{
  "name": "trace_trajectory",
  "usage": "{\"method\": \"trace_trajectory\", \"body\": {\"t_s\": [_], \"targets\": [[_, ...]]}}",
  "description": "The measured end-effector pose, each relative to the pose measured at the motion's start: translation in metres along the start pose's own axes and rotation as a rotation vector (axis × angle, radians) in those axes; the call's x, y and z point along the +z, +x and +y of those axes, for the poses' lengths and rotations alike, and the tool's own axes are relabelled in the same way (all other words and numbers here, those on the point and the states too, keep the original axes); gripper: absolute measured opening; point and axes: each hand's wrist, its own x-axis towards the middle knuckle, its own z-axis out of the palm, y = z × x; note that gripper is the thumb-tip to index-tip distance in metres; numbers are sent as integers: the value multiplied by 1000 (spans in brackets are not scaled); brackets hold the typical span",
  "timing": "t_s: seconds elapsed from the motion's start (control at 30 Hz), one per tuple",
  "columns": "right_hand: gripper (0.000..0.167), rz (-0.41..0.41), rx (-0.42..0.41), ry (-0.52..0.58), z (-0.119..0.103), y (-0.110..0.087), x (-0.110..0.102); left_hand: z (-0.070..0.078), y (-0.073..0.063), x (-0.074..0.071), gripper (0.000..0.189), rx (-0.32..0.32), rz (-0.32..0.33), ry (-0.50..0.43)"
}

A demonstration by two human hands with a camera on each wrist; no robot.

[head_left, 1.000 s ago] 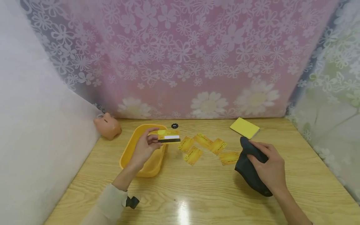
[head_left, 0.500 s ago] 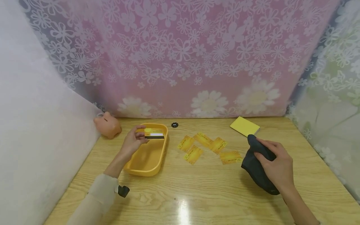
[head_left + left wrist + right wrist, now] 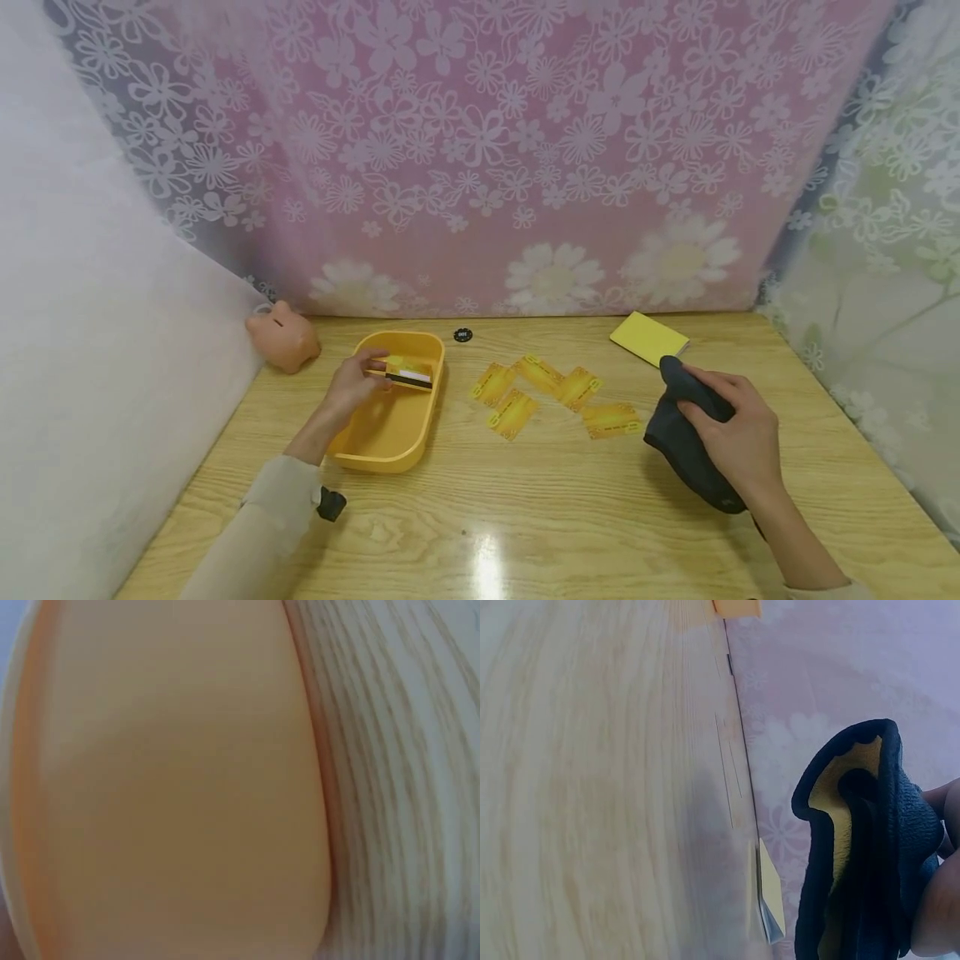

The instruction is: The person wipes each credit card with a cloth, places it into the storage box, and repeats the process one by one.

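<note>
One card (image 3: 412,377) (apparently pinched), gripped dark pouch (image 3: 686,454)

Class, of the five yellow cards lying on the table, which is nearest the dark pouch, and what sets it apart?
The rightmost card: it lies left of the dark pouch in the right hand, while the other four cards sit further left.

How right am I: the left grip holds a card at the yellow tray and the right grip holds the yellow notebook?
Not quite: the right grip holds a dark fabric item, and the yellow notebook lies on the table, as the head view shows. The left grip does hold a card at the yellow tray.
</note>
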Motion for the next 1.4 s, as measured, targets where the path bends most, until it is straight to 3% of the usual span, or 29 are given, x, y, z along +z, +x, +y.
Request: {"method": "trace_trajectory", "body": {"t_s": [0.2,0.63,0.87,1.0,1.1,1.17,1.3,1.4], "targets": [[52,-6,-8,3,0,1,4,-4,1,3,56,-14,1,56],[51,-22,-8,-1,2,-2,6,-5,-2,-2,54,-20,-104,108],[50,-30,1,-12,0,-2,6,-6,-3,-2,52,2,-102,134],[50,-35,4,-12,0,-2,7,4,-10,3,50,29,-87,130],[50,-38,7,-7,0,-2,9,20,-20,13,49,84,-75,117],[50,-38,6,3,0,-2,10,31,-27,23,48,156,-54,120],[49,-38,17,23,-1,0,14,49,-38,52,43,339,18,170],[50,-45,34,38,-3,0,18,57,-47,75,43,414,14,184]]}}
